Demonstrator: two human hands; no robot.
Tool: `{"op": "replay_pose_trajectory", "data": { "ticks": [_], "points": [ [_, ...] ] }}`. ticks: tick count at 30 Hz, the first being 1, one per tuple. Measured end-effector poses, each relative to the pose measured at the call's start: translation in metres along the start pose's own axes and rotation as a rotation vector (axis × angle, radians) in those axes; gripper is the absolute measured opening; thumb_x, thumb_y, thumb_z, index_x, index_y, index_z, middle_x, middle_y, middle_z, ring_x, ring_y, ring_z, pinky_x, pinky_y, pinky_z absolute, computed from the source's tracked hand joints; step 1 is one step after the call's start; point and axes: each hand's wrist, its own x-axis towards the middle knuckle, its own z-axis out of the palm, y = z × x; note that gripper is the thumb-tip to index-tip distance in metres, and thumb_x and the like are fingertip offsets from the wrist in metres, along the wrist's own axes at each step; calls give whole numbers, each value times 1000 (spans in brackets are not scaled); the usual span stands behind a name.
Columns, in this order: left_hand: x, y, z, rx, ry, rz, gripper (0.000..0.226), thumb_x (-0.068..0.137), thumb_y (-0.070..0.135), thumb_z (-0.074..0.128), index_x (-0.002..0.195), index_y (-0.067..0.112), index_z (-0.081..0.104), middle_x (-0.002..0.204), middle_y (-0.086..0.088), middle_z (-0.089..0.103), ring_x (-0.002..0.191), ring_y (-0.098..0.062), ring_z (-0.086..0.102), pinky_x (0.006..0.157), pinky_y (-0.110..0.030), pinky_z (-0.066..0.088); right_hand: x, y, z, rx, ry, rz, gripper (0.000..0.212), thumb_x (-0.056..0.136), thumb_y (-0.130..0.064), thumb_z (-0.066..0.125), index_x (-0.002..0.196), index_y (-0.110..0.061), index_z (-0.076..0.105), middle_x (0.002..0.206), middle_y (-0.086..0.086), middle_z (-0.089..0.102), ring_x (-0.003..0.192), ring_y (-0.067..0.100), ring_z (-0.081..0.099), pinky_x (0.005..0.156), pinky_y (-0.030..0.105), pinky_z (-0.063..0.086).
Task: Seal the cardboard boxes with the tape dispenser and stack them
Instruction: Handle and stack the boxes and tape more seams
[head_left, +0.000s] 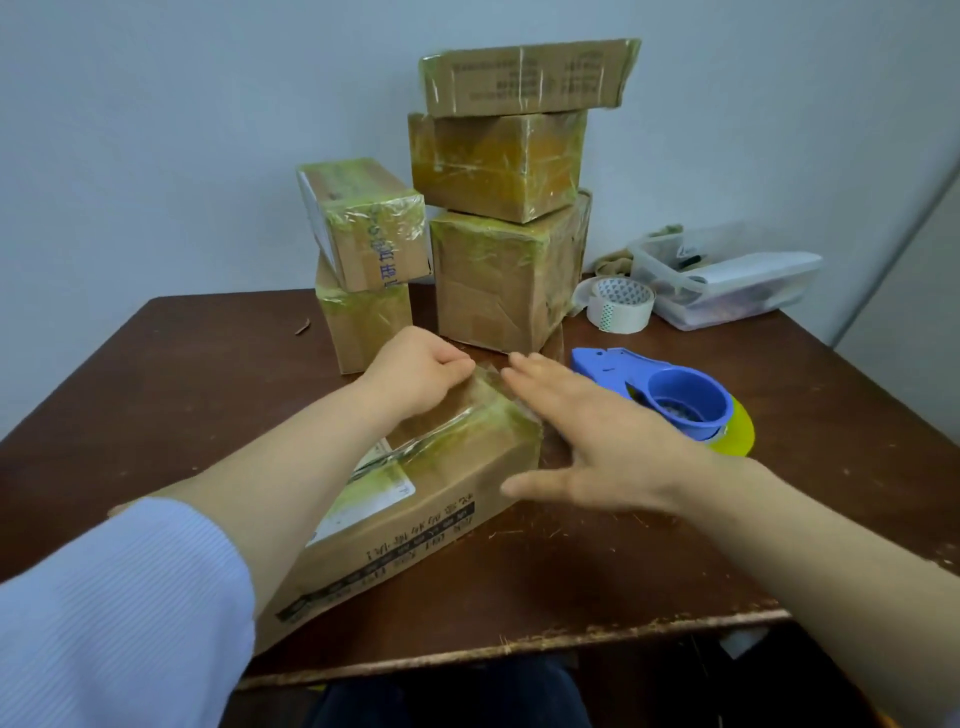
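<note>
A long cardboard box (415, 509) lies on the brown table (597, 582) in front of me, with tape across its far end. My left hand (415, 371) rests on that far end with its fingers curled onto the tape. My right hand (597, 441) is spread flat beside the box's right end, fingers straight. The blue tape dispenser (670, 395), with a yellow-green tape roll, lies on the table just right of my right hand. Behind stand two stacks of taped boxes: a stack of two (363, 249) at left and a taller stack of three (509, 208) at right.
A white tape roll (621, 304) sits behind the dispenser. A clear plastic bin (727, 280) with small items stands at the back right. The table's worn front edge (519, 649) is near me. A pale wall is behind the stacks.
</note>
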Motion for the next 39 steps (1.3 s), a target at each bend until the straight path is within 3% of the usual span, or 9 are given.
{"op": "replay_pose_trajectory", "data": {
  "ticks": [4,8,14,17,20,23,27,35,39],
  "points": [
    [5,-5,3,18,4,15,26,91,26,62,112,12,71,113,-5,69,106,-19,61,97,-31,46,30,1,11,-268,-67,-145,78,92,-42,54,151,-13,12,160,3,8,146,14,6,115,24,0],
    [7,-7,-1,-22,-37,-29,26,90,29,63,110,15,72,107,-2,70,98,-18,64,94,-34,49,18,8,38,-300,419,-270,47,67,-33,82,104,-5,72,109,10,71,102,21,67,87,33,52],
    [7,-8,-3,-34,-74,-46,28,92,33,59,106,15,74,99,-5,72,93,-22,67,92,-39,51,-22,1,81,127,836,4,11,83,-27,68,83,-17,74,100,-6,69,91,11,60,77,24,42],
    [8,-8,-4,-82,-57,-97,26,92,31,60,102,12,75,97,-7,72,91,-23,67,91,-39,52,-29,-11,77,630,716,315,12,85,-26,67,96,-23,71,102,-12,64,93,-1,58,77,4,41],
    [7,-12,-6,-115,29,-165,25,92,29,61,101,9,73,92,-3,68,84,-22,63,80,-32,52,-12,-14,64,897,516,423,35,92,-22,58,127,-13,59,119,-6,62,102,-2,58,89,7,42],
    [-2,-26,-16,-131,87,-241,24,92,25,62,96,4,71,70,-7,52,54,-21,42,57,-23,39,12,-17,46,876,457,420,34,96,-21,52,128,-12,58,121,-6,62,114,6,55,98,19,40],
    [-9,-50,-25,-232,186,-233,20,84,21,72,98,6,74,98,-10,70,94,-29,64,90,-40,52,38,-28,37,907,437,429,43,96,-27,51,135,-8,49,135,2,54,121,8,47,100,18,35],
    [-14,-62,-21,-307,149,-213,30,87,25,68,114,12,68,111,-5,68,109,-26,59,94,-44,50,48,-31,63,933,183,611,48,88,-60,42,107,-24,67,109,-2,68,105,18,60,97,36,43],
    [-12,-62,-20,-312,124,-209,34,90,23,64,121,8,64,118,-4,63,115,-23,55,97,-35,44,54,-27,59,765,143,641,74,82,-70,39,131,-17,51,133,6,52,120,24,50,100,38,40]
  ]
}}
